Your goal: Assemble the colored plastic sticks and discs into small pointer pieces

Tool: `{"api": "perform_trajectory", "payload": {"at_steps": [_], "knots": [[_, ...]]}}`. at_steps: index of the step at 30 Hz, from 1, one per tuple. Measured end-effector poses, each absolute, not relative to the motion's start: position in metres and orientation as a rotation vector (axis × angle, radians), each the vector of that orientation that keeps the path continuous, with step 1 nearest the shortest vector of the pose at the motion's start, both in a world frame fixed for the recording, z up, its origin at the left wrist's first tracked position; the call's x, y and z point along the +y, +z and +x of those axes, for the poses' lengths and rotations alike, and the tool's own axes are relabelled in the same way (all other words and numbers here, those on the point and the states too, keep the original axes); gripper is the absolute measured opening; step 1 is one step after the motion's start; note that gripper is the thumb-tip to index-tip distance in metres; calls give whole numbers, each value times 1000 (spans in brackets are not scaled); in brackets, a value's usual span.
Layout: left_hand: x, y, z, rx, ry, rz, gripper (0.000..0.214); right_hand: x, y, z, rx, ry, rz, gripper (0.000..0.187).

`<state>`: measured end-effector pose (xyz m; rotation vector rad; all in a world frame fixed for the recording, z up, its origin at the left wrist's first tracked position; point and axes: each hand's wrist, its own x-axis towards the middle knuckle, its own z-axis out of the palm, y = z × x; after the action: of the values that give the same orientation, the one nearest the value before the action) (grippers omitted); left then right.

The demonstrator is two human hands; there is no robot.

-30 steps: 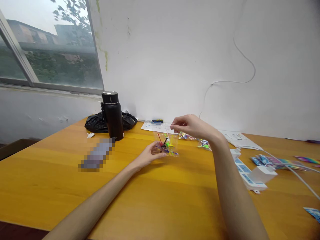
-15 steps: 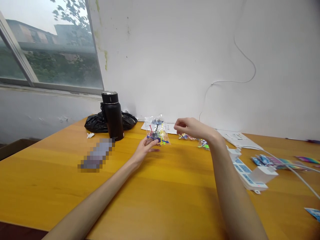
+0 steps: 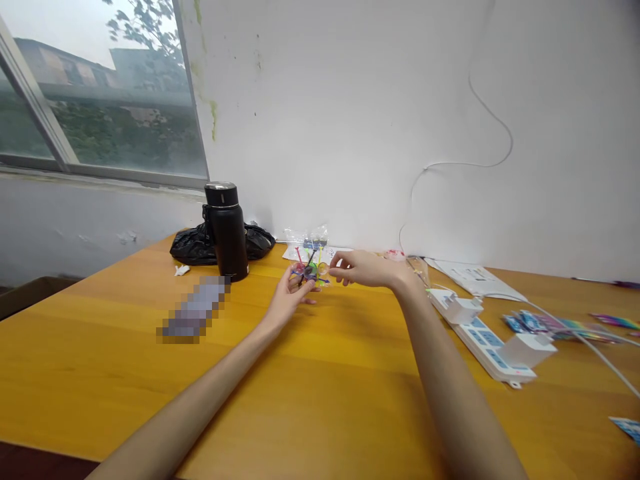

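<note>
My left hand (image 3: 293, 287) is closed on a clear plastic bag (image 3: 320, 233) of small coloured plastic pieces (image 3: 310, 270), the thumb pressing on its near side. Red, black, yellow, green and blue-purple parts show, some of them thin sticks that point up. Their exact kind is too small to make out. Just to the right of the bag, my right hand (image 3: 357, 268) hovers with curled fingers slightly apart, fingertips close to the yellow part. Whether they touch it is unclear. Behind the bag lies a white printed paper (image 3: 293, 253) on the wooden table (image 3: 280, 400).
A black thermos flask (image 3: 227, 233) stands at left in front of a black plastic bag (image 3: 190, 248). Nearer is a blurred-out flat object (image 3: 195, 310). On the right lie a power strip (image 3: 487, 347) with white plugs, cables, papers (image 3: 475, 279) and colourful packets (image 3: 530, 321).
My right hand has moved left and slightly down, from above the table to beside the bag. In my left hand, the bag has shifted slightly left and its coloured pieces are turned differently.
</note>
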<state>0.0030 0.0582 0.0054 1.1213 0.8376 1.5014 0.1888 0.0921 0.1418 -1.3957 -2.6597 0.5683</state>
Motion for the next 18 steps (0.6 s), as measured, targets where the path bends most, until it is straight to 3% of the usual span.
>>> {"api": "perform_trajectory", "payload": {"at_steps": [8,14,18], "knots": [[55,5,2,812,1595,1241,66,99,108,162,-2467,955,-1153,73],[46,13,2,827,1649,1530,70,116,94,148,-2130,933,-903,34],[44,16,2,913,1653,1559,61,125,99,154,-1804,1050,-805,26]]}}
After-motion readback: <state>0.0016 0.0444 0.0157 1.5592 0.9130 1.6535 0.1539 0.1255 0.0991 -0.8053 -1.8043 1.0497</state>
